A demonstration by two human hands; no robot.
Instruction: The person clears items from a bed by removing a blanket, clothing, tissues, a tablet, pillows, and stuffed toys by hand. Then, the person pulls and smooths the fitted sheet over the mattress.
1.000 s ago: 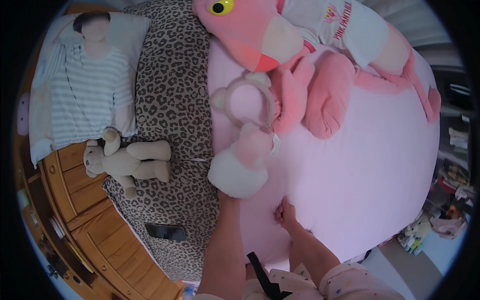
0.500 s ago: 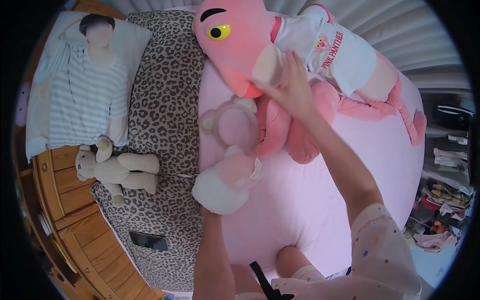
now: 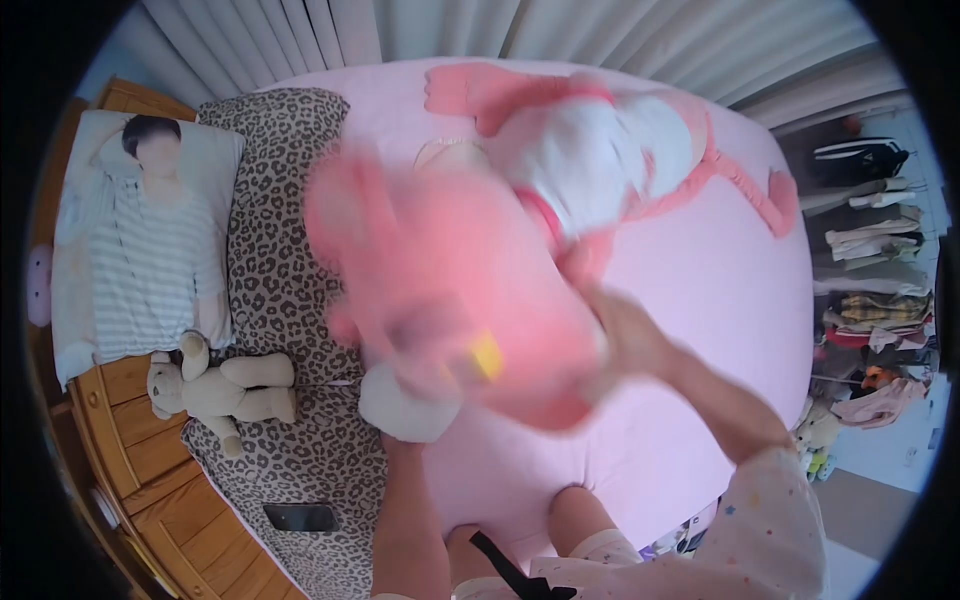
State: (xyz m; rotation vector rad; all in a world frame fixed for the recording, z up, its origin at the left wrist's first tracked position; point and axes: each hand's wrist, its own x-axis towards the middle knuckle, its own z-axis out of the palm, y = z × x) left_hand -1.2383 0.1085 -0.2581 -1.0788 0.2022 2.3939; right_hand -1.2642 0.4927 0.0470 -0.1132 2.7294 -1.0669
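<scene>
The large pink plush panther (image 3: 430,260) is blurred by motion, its head tilted toward me with the yellow eye low. My right hand (image 3: 625,335) grips the head at its muzzle side. Behind the head, the body in a white shirt (image 3: 590,160) lies on the pink bed sheet (image 3: 700,310). A small white plush (image 3: 408,408) lies partly under the panther's head. At its lower edge is my left hand (image 3: 400,440), mostly hidden by that plush; its fingers do not show.
On the left are a leopard-print pillow (image 3: 280,200), a printed pillow (image 3: 150,250), a beige teddy bear (image 3: 225,388) and a black phone (image 3: 302,517). Grey curtains (image 3: 620,45) hang behind the bed. Clothes (image 3: 875,240) are at the right.
My right hand has taken hold of the panther's head and pulled it toward me and round, over the headband and small plush. The panther's body has shifted too. The view has also moved.
</scene>
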